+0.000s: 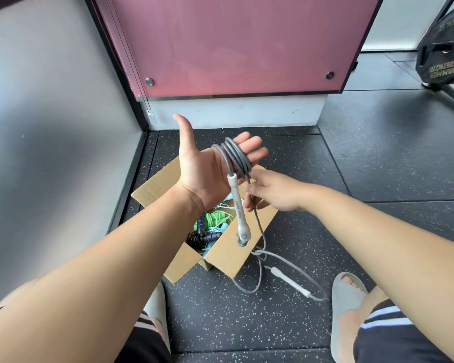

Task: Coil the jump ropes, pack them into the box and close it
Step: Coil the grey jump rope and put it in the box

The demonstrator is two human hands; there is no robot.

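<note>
Left hand: holding it flat and open, carrying grey jump rope coiled round the fingers; pinching the trailing strand with right hand.

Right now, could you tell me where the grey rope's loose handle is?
The loose handle lies on the floor, lower right of the head view, between the box and the right sandal.
</note>
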